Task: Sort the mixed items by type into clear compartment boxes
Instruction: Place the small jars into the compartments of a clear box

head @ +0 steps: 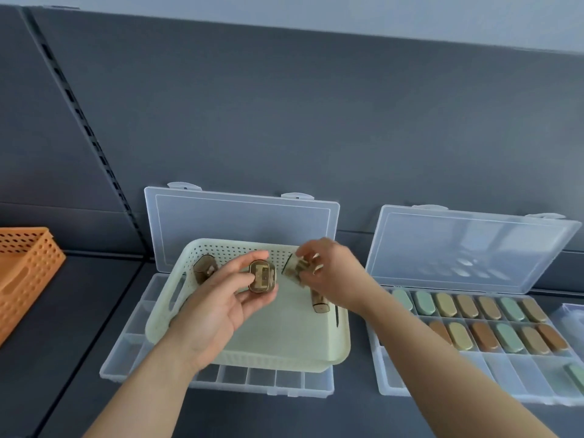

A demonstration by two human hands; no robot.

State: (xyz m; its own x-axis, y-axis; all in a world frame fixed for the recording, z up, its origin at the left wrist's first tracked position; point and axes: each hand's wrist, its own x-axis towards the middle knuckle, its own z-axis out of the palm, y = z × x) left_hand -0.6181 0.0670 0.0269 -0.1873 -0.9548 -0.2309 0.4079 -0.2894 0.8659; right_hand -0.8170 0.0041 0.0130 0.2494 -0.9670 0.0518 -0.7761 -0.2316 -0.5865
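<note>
A pale green perforated basket (262, 349) sits on top of an open clear compartment box (262, 379). My left hand (221, 305) holds a small brown clear-cased item (262, 276) between thumb and fingers above the basket. My right hand (328, 270) pinches a similar item (295, 267) at the basket's far right. Two more such items lie in the basket, one at the far left (205, 268) and one at the right wall (319, 303). A second open compartment box (398, 387) on the right holds several oval green, tan and brown pieces (483, 324).
An orange perforated basket (25, 273) stands at the left edge. Both box lids (240, 216) lean upright against the dark grey back panel. Another clear container (572, 314) peeks in at the far right. The surface is a dark grey shelf.
</note>
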